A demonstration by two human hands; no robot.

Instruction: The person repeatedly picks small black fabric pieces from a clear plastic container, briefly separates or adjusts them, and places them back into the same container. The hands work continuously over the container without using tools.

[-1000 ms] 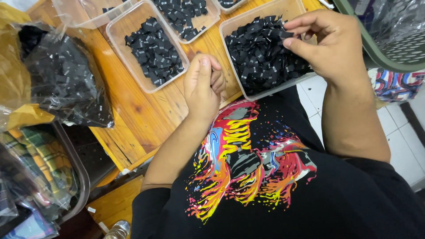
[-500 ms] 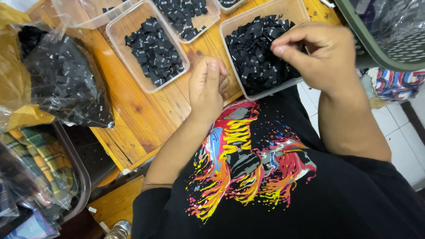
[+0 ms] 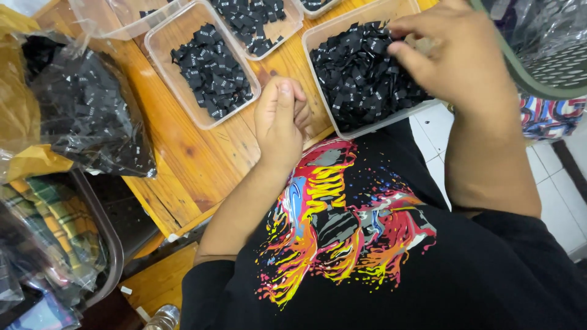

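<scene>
Two hands at work over a wooden worktop (image 3: 202,165), seen from above. Right hand (image 3: 458,64) down over the nearest clear tub (image 3: 342,125), fingertips dipped into the heap of small black fabric labels (image 3: 361,79) filling it; grip pinched together among the labels, though whether one is actually caught between the fingers cannot be told, knuckles hiding it. Left hand (image 3: 280,122) resting at the worktop edge just left of that tub, fingers curled in loosely, thumb laid flat along the top, nothing visible inside the curl. Beyond it, a second clear tub (image 3: 165,67) lying at a slant, about half covered with the same black labels. Further back, a third tub (image 3: 287,30) with a thinner scatter of them, and another clear tub (image 3: 104,21) at the far left corner. Over on the left, a bulging clear plastic bag (image 3: 92,116) stuffed with more black labels, sitting on the worktop. Below, a black T-shirt with a bright splashy print (image 3: 342,232) filling the lower frame. Top right, a green mesh basket (image 3: 550,67) just beside the right wrist.
</scene>
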